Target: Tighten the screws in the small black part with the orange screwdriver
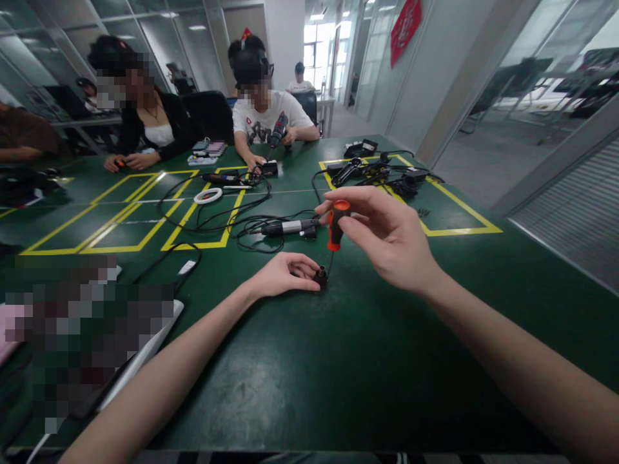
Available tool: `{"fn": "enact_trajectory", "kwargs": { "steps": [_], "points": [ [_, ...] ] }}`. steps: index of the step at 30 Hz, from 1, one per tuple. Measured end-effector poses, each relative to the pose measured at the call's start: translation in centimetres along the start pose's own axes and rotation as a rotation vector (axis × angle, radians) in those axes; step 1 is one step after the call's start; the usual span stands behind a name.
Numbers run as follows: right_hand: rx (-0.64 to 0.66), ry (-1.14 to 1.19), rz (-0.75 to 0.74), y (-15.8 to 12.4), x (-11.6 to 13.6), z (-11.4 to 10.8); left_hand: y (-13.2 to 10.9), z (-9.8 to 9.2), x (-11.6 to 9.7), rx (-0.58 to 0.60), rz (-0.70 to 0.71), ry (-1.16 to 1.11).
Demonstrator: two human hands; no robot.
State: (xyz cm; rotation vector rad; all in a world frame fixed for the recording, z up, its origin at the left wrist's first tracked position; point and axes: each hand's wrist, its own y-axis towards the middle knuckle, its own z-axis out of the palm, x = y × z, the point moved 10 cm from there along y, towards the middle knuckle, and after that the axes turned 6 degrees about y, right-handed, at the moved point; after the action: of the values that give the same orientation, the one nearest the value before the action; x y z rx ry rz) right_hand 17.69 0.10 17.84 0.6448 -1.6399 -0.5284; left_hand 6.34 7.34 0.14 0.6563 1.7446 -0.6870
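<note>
My right hand [387, 241] is closed round the red handle of a small screwdriver [335, 227], held upright above the green table [309, 361]. Its thin shaft points down to a small black round part [320, 277]. My left hand [283, 274] rests on the table and pinches that black part between thumb and fingers. Just beyond my hands lies a black and silver pen-shaped tool [290, 227] with its cable looped about it.
Yellow tape marks boxes on the table. A white ring [207, 195], cables and black adapters [382, 175] lie further back. Two people sit across the table; one holds a dark tool [278, 132]. A white device edge [145, 351] lies at the near left.
</note>
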Motion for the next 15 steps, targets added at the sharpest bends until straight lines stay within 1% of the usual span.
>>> {"fn": "enact_trajectory", "kwargs": {
  "steps": [3, 6, 9, 12, 13, 15],
  "points": [
    [-0.012, 0.012, 0.000, 0.0, 0.0, -0.1, 0.0, -0.1, 0.2, 0.031, -0.025, -0.023],
    [-0.037, -0.041, -0.016, 0.1, 0.4, -0.4, 0.0, -0.2, 0.0, 0.049, -0.002, -0.043],
    [-0.066, -0.102, -0.058, 0.2, 0.9, -0.8, -0.1, -0.5, -0.4, 0.033, 0.031, -0.068],
    [-0.063, -0.104, -0.031, 0.3, 0.6, -0.8, -0.4, -0.2, -0.8, 0.017, 0.066, -0.020],
    [-0.053, -0.086, -0.017, 0.2, 0.4, -0.7, -0.5, -0.1, -1.0, 0.004, 0.084, 0.015],
    [-0.040, -0.040, 0.004, 0.1, 0.1, -0.5, -0.7, -0.3, -1.5, -0.061, 0.127, 0.082]
  ]
}}
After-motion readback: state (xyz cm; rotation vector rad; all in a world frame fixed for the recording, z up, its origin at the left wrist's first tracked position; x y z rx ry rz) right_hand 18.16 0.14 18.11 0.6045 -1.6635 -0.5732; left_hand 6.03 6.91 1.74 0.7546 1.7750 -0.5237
